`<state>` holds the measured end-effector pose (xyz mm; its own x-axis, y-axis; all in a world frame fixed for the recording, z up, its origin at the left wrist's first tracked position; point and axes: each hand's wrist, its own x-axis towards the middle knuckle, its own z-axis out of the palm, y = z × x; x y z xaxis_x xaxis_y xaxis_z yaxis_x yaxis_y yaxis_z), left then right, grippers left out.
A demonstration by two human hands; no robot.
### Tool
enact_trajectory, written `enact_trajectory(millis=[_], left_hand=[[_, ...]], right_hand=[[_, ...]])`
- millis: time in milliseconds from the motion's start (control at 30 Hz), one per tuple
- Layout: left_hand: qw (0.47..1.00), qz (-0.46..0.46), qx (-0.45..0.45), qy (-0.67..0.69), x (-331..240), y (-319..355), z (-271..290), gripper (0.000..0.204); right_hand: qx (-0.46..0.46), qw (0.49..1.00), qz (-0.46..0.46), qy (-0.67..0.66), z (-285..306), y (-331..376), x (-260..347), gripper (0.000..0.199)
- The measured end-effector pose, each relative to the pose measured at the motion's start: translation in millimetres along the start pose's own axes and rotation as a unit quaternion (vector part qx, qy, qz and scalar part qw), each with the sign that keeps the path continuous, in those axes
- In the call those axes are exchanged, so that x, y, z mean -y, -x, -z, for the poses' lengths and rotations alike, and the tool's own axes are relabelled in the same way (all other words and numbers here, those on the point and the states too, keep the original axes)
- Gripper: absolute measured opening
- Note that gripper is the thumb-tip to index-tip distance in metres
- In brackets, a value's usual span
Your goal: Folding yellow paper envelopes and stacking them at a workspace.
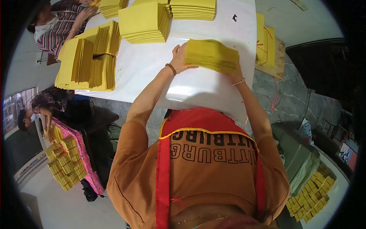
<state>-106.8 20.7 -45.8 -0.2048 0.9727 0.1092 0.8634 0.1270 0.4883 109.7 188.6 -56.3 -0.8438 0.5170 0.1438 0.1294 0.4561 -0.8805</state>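
While we press a thick stack of yellow paper sheets [212, 55] between both hands, it sits low over the near part of the white table [152, 65], though we cannot tell whether its underside touches the surface. Our left hand [179, 58] is wrapped around the stack's left end, fingers curled onto it, a beaded bracelet at the wrist. Our right hand [237, 71] is almost wholly hidden behind the stack's right end; only the wrist with a thin bangle shows, so we judge that it grips but cannot see the fingers.

As for progress, much appears already sorted: squared piles [144, 22] lie at the far side of the table, and fanned bundles [91, 57] stand on edge to the left. The stack in hand looks uneven, so we judge it not yet squared.

A seated person [57, 23] at the far left corner is cut off by the rim. More yellow bundles [65, 162] lie on a pink cloth lower left, too small to read clearly.
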Motion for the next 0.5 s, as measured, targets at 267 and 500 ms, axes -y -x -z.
enact_trajectory(millis=[267,500], left_hand=[[0.757,-0.001,-0.205,0.621,-80,4,52,0.125],[0.781,0.074,-0.190,0.590,-103,-5,51,0.121]], right_hand=[[-0.058,0.782,-0.222,-0.579,-16,14,33,0.054],[0.005,0.761,-0.149,-0.632,-63,21,29,0.067]])
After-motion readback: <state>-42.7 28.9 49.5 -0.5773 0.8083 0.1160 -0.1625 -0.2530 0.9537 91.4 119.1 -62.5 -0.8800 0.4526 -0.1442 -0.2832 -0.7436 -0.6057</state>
